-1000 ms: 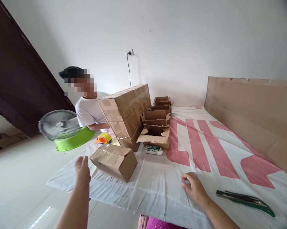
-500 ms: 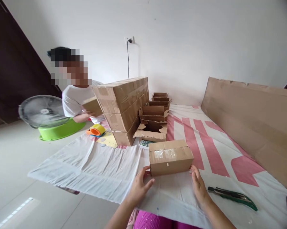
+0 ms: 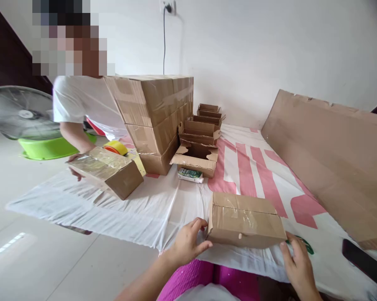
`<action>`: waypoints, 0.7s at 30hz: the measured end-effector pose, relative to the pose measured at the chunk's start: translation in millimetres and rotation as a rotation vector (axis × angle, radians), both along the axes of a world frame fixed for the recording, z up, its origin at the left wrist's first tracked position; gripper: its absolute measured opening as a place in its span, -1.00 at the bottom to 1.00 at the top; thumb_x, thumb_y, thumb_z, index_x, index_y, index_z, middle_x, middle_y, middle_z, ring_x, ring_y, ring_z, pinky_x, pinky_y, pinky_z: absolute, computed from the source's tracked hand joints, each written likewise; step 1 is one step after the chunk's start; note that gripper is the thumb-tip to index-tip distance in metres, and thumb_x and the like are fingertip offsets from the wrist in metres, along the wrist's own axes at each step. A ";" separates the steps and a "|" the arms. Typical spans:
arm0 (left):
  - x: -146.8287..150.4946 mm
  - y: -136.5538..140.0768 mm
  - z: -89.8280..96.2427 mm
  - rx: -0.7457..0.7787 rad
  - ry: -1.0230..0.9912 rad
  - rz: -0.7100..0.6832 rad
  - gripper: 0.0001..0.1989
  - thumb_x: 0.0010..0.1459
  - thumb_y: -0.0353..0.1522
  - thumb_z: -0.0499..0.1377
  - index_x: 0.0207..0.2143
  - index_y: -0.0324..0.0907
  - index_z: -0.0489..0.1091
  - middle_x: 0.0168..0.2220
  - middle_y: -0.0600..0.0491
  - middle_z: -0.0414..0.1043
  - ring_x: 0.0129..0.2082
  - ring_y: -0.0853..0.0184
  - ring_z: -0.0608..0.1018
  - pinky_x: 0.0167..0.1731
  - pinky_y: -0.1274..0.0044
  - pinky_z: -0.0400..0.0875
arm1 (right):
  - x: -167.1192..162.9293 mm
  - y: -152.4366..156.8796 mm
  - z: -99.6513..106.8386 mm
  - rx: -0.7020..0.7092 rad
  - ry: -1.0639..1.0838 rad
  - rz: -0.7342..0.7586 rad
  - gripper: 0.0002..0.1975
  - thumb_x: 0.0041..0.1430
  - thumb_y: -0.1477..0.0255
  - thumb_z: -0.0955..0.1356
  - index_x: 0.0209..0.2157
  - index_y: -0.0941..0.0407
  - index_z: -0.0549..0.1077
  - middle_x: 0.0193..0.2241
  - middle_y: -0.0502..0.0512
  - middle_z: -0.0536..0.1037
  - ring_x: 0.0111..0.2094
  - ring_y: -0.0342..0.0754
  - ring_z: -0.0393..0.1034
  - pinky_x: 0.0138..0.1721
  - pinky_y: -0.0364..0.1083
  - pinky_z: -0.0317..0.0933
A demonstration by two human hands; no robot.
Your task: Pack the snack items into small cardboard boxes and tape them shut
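A taped cardboard box [image 3: 257, 228] lies lengthwise in front of me, a small tear on its front side. My left hand [image 3: 191, 242] is at its left end, fingers curled toward the edge and thumb at the lower corner. At the opposite end my right hand [image 3: 298, 261] has its thumb at the front corner and its fingers around the side. The box is held between both hands. Partly hidden behind my right fingers and the box is a green-handled utility knife [image 3: 306, 244].
Taped boxes [image 3: 163, 104] form a stack, beside a row of open boxes [image 3: 194, 161]. A small green-and-white carton [image 3: 190, 174] lies before them. At left a co-worker's hand [image 3: 77, 165] holds another box [image 3: 106, 167] near tape [image 3: 116, 147]. A dark phone-like object [image 3: 365, 261] is right.
The box in my hands has shifted right, over part of the utility knife. The co-worker has leaned nearer and brought a box around to the front of the stack. My view has tilted down.
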State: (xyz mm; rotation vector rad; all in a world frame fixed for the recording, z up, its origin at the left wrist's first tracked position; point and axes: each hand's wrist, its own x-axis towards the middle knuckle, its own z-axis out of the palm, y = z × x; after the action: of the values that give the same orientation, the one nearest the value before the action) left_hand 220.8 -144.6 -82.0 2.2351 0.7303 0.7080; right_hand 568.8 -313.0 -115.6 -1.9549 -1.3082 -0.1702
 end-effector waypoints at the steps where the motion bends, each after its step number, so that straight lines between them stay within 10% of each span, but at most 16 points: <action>1: 2.3 -0.2 -0.2 0.059 -0.038 0.007 -0.46 0.16 0.10 0.03 -0.05 -0.12 0.22 -0.17 -0.05 0.39 -0.19 0.19 0.49 -0.19 0.37 0.43 | 11.4 1.1 4.9 -0.037 -0.108 -0.026 -0.63 0.20 0.16 0.21 -0.12 0.10 0.42 -0.12 0.26 0.53 -0.05 0.17 0.39 0.00 0.14 0.25; 7: 18.6 -4.8 7.8 0.377 -0.320 0.064 -0.45 0.25 -0.15 0.12 0.21 -0.10 0.05 -0.02 -0.16 0.22 -0.02 0.16 0.39 -0.10 0.31 0.43 | 55.7 -6.1 -8.1 -0.412 -0.365 -0.123 -0.61 0.11 0.32 0.18 -0.12 0.10 0.50 -0.14 0.28 0.55 -0.14 0.25 0.43 -0.15 0.20 0.28; 12: 27.8 -3.8 10.1 0.362 -0.372 0.028 -0.56 0.22 -0.39 0.15 0.14 -0.06 0.17 -0.18 -0.03 0.21 -0.20 0.27 0.37 -0.24 0.41 0.43 | 65.6 -5.4 -9.9 -0.353 -0.291 -0.155 -0.64 0.13 0.25 0.19 -0.20 0.14 0.48 -0.33 0.27 0.50 -0.22 0.24 0.43 -0.22 0.15 0.31; 17: 32.0 -3.0 1.1 0.317 -0.474 -0.001 -0.57 0.25 -0.33 0.12 0.16 -0.03 0.16 -0.18 -0.04 0.19 -0.19 0.25 0.35 -0.21 0.38 0.40 | 51.5 15.1 55.0 -0.023 -0.320 -0.139 -0.61 0.24 0.18 0.20 -0.07 0.14 0.40 -0.31 0.24 0.46 -0.20 0.23 0.38 -0.21 0.17 0.31; 21: 37.1 -4.7 -6.1 0.318 -0.521 0.031 -0.58 0.28 -0.28 0.07 0.18 -0.01 0.14 -0.17 -0.04 0.16 -0.16 0.23 0.33 -0.20 0.35 0.38 | 5.1 41.1 125.7 0.075 -0.415 0.215 -0.57 0.30 0.31 0.20 0.16 0.14 0.25 -0.09 0.27 0.47 -0.08 0.14 0.39 -0.10 0.07 0.30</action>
State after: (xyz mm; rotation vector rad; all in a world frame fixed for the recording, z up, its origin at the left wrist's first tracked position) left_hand 257.9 -149.3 -88.1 2.1636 0.4110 1.4336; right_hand 573.9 -271.9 10.2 -1.7573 -1.7402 -0.5330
